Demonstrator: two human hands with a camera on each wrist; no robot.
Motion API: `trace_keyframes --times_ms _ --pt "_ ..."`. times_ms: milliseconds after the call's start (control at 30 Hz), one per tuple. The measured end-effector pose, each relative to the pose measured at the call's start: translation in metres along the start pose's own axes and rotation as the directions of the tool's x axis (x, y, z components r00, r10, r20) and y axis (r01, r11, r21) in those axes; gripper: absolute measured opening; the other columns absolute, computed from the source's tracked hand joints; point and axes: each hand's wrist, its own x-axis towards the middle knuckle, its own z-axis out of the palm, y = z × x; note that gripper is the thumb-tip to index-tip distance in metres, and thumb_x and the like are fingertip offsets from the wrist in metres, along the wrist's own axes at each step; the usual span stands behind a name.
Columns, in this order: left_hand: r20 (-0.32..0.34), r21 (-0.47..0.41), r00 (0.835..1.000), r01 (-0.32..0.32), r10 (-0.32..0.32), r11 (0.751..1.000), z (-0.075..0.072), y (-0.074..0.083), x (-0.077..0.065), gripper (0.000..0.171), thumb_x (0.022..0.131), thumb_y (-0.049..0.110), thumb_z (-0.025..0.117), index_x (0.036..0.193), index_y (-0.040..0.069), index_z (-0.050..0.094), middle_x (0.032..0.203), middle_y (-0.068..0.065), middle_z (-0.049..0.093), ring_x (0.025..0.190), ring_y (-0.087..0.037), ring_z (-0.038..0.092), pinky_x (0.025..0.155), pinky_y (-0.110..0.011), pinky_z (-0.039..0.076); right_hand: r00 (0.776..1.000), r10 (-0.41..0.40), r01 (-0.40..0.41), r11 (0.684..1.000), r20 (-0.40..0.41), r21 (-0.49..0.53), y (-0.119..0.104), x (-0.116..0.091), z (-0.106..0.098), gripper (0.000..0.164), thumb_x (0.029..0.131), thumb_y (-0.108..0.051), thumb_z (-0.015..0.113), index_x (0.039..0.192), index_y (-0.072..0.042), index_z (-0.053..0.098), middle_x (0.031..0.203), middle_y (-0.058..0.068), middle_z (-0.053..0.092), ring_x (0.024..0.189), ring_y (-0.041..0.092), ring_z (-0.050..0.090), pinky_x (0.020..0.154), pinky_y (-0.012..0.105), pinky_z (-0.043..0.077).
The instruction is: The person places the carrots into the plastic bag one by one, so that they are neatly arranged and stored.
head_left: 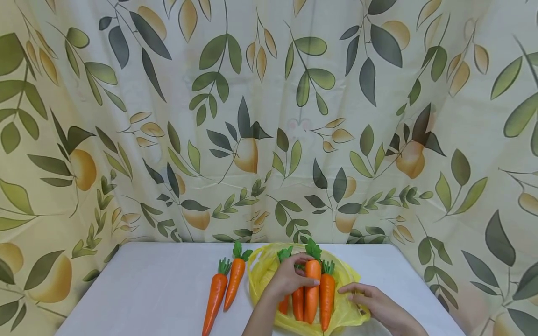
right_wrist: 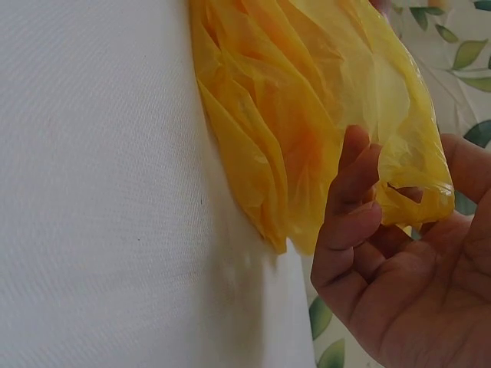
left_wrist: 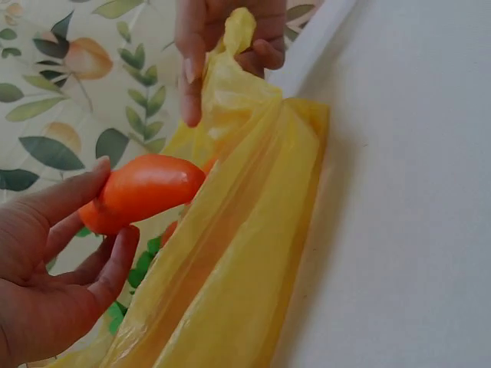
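My left hand (head_left: 291, 276) pinches an orange carrot (head_left: 312, 295) between thumb and fingers, over the yellow plastic bag (head_left: 350, 311). In the left wrist view, this carrot (left_wrist: 149, 188) points its blunt end toward the bag's mouth. Several more carrots lie at the bag opening, among them one carrot (head_left: 327, 298) just right of the held one, with a green top. At the bag's right side is my right hand (head_left: 380, 305). Its curled fingers hold the bag's edge, and in the right wrist view the yellow plastic (right_wrist: 414, 188) passes between thumb and fingers.
Two carrots lie on the white tabletop (head_left: 147, 289) left of the bag: a longer carrot (head_left: 215, 298) in front and a shorter carrot (head_left: 234, 282) behind it. A leaf-patterned curtain (head_left: 269, 186) hangs right behind the table and along both sides.
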Motion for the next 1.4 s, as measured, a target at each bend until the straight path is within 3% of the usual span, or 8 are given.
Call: trace_keyframes --times_ms 467,667,867,1167,1400 --pt "-0.013 -0.024 1.000 0.007 -0.007 1.000 0.020 -0.007 -0.001 0.050 0.073 -0.002 0.091 0.114 0.021 0.074 0.111 0.005 0.064 0.084 -0.018 0.057 0.067 -0.032 0.052 1.000 0.005 -0.005 1.000 0.001 0.012 0.000 0.000 0.002 0.033 0.109 -0.015 0.050 0.134 0.005 0.061 0.137 0.016 0.055 0.105 0.024 0.060 0.086 0.037 0.053" --pt "-0.057 0.003 0.998 0.016 -0.015 1.000 0.026 -0.008 0.000 0.053 0.072 -0.002 0.093 0.115 0.022 0.075 0.109 0.007 0.065 0.084 -0.017 0.057 0.068 -0.032 0.052 1.000 -0.002 0.002 1.000 0.002 0.003 0.001 -0.001 0.002 0.033 0.109 -0.014 0.049 0.134 0.005 0.060 0.138 0.017 0.054 0.106 0.024 0.060 0.086 0.037 0.053" --pt "-0.079 0.022 0.996 0.032 -0.030 0.999 0.029 -0.007 0.003 0.055 0.073 -0.001 0.092 0.120 0.020 0.075 0.106 0.008 0.063 0.084 -0.017 0.056 0.068 -0.031 0.052 1.000 0.011 -0.012 1.000 -0.017 -0.008 -0.001 -0.001 0.002 0.033 0.109 -0.015 0.050 0.134 0.003 0.061 0.139 0.018 0.053 0.105 0.025 0.060 0.086 0.038 0.053" --pt "-0.068 0.022 0.997 0.031 -0.030 0.999 0.032 -0.008 0.003 0.047 0.074 -0.004 0.091 0.113 0.017 0.077 0.099 0.006 0.062 0.080 -0.015 0.055 0.064 -0.028 0.048 0.999 0.023 -0.023 0.999 -0.035 -0.026 -0.004 -0.001 0.000 0.033 0.108 -0.018 0.052 0.133 0.001 0.063 0.140 0.018 0.052 0.107 0.026 0.059 0.088 0.039 0.052" --pt "-0.071 0.021 0.997 0.008 -0.006 1.000 0.033 -0.008 0.004 0.051 0.073 -0.005 0.091 0.117 0.015 0.076 0.106 0.007 0.064 0.082 -0.015 0.057 0.066 -0.027 0.051 1.000 0.010 -0.010 1.000 -0.021 -0.014 -0.002 -0.002 -0.001 0.033 0.108 -0.017 0.051 0.133 0.002 0.062 0.138 0.017 0.054 0.105 0.026 0.060 0.087 0.038 0.053"
